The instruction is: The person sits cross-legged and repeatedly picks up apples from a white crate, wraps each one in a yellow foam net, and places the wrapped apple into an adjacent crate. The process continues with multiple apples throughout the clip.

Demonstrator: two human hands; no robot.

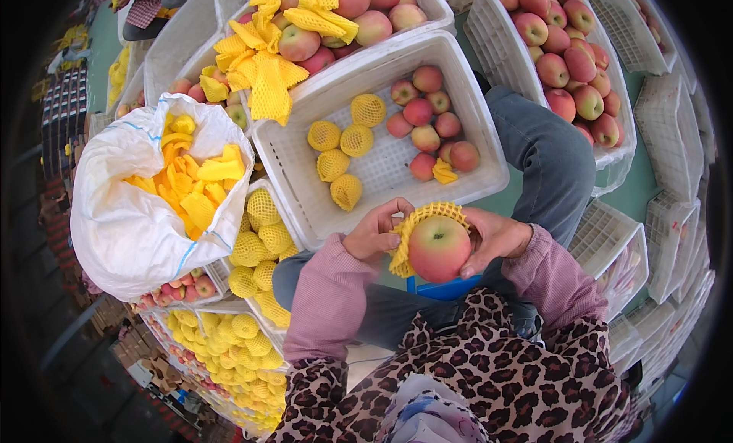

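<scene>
Above my lap, my right hand (497, 237) holds a red-and-green apple (440, 248) with its top end facing me. A yellow foam net sleeve (405, 242) lies around the apple's far and left sides, leaving the rest bare. My left hand (375, 228) pinches the sleeve's edge between thumb and fingers. Just beyond my hands sits a white plastic crate (378, 162). Several netted apples (356, 140) rest at its left, and several bare apples (425, 138) lie at its right, beside a small crumpled yellow sleeve (444, 171).
At left, a white woven sack (120, 225) holds flat yellow sleeves (200, 182). Crates of netted apples (229, 345) stand below it. Loose sleeves (269, 82) lie over apples in the far crate. Another apple crate (572, 65) stands at right. A person (150, 7) sits at top left.
</scene>
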